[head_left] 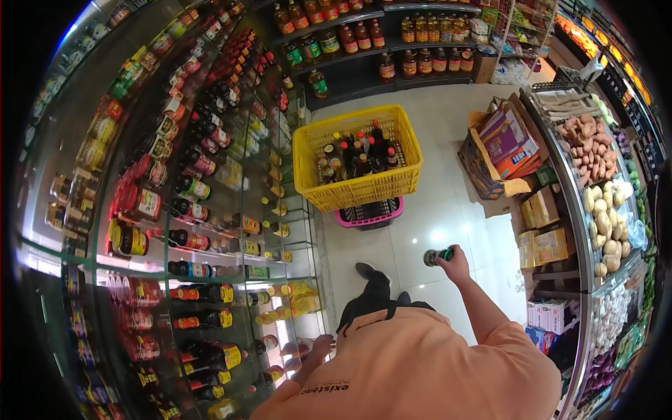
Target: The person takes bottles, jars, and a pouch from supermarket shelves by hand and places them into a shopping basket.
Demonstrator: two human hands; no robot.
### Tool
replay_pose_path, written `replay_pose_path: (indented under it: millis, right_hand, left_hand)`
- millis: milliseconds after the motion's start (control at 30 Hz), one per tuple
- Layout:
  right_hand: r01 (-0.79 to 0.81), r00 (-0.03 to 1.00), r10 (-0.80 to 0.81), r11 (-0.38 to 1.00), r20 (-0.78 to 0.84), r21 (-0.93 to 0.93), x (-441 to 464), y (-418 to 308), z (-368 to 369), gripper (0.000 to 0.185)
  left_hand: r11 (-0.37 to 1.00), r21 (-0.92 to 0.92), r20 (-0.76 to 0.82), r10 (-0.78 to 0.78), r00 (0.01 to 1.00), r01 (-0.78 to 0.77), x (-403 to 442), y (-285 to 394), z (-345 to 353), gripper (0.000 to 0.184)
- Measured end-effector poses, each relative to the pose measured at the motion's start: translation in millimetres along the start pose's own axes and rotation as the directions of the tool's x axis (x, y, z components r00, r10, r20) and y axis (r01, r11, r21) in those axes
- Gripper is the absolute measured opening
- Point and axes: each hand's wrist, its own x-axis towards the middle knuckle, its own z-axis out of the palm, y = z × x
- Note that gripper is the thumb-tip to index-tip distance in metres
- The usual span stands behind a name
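My right hand is closed round a small dark bottle with a green part at the end near my fingers. It is held out to the right above the tiled floor, its label too small to read. Low at the left, my left hand is beside the glass shelves, close to some bottles lying in view at the shelf edge. Its fingers look loosely apart, with nothing seen in them. Ahead of me stands a yellow plastic crate with several dark sauce bottles upright inside.
A pink-rimmed black basket is under the crate's near side. Shelves of bottles and jars line the left. Oil bottles fill the back shelf. On the right are a cardboard box and a stand with potatoes.
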Motion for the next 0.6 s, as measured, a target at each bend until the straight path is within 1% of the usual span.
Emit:
replay_pose_path:
  millis: [33,67,100,167,200,233,267,300,367,433,467,500,567,600]
  right_hand:
    - [0.056,0.998,-0.056,0.998,-0.004,0.017,14.4,-25.6,-0.4,0.061]
    - [0.114,0.994,-0.113,0.993,-0.007,0.033,28.2,-50.9,-0.4,0.061]
    - [0.116,0.993,-0.116,0.993,0.003,0.024,41.1,-76.9,-0.9,0.061]
    - [0.124,0.989,-0.132,0.984,0.060,0.125,67.9,-129.2,-1.8,0.062]
    - [0.143,0.986,-0.152,0.980,0.061,0.136,81.4,-150.0,1.5,0.058]
    - [0.144,0.985,-0.154,0.982,0.072,0.124,94.4,-171.3,3.9,0.058]
    - [0.193,0.977,-0.204,0.972,0.069,0.137,107.2,-192.2,6.1,0.058]
    - [0.241,0.965,-0.253,0.959,0.067,0.151,120.3,-210.6,9.7,0.058]
    - [0.267,0.958,-0.279,0.954,0.071,0.138,151.0,-242.3,19.8,0.058]
    - [0.363,0.925,-0.372,0.925,0.072,0.115,181.0,-271.2,30.8,0.056]
    - [0.409,0.908,-0.415,0.909,0.060,0.082,194.9,-284.8,39.5,0.053]
    - [0.409,0.907,-0.414,0.909,0.078,0.082,205.1,-301.1,46.0,0.053]
    - [0.420,0.898,-0.419,0.907,0.137,0.018,226.5,-335.9,57.5,0.051]
    - [0.495,0.859,-0.493,0.869,0.139,0.023,240.6,-344.4,70.0,0.052]
  left_hand:
    - [0.998,0.001,0.049,0.068,0.996,-0.068,23.0,-26.0,-9.6,0.026]
    - [0.991,-0.003,0.095,0.135,0.986,-0.135,38.0,-37.0,-14.6,0.027]
    - [0.992,-0.014,0.092,0.129,0.987,-0.128,42.0,-24.2,-14.7,0.027]
    - [0.994,0.093,-0.068,-0.057,0.996,0.063,47.6,21.7,-15.6,0.029]
    - [0.995,0.078,-0.068,-0.065,0.996,0.070,63.7,20.1,-17.0,0.029]
    - [0.963,-0.187,-0.081,-0.214,0.973,0.196,83.4,20.3,-19.8,0.030]
    - [0.848,-0.436,-0.055,-0.359,0.932,0.301,101.0,18.1,-23.6,0.031]
    - [0.839,-0.446,-0.048,-0.369,0.928,0.311,115.4,23.4,-29.0,0.031]
    - [0.848,-0.393,0.051,-0.366,0.929,0.356,154.6,42.4,-45.4,0.033]
    - [0.843,-0.423,-0.046,-0.387,0.921,0.333,171.2,98.7,-57.2,0.033]
    - [0.857,-0.437,-0.084,-0.340,0.937,0.272,176.6,125.9,-65.9,0.033]
    - [0.868,-0.448,-0.123,-0.296,0.947,0.214,180.1,145.6,-72.2,0.034]
    - [0.822,-0.561,-0.145,-0.212,0.966,0.096,185.9,165.6,-86.6,0.034]
    - [0.819,-0.568,-0.211,-0.235,0.949,0.076,183.0,181.8,-90.2,0.036]
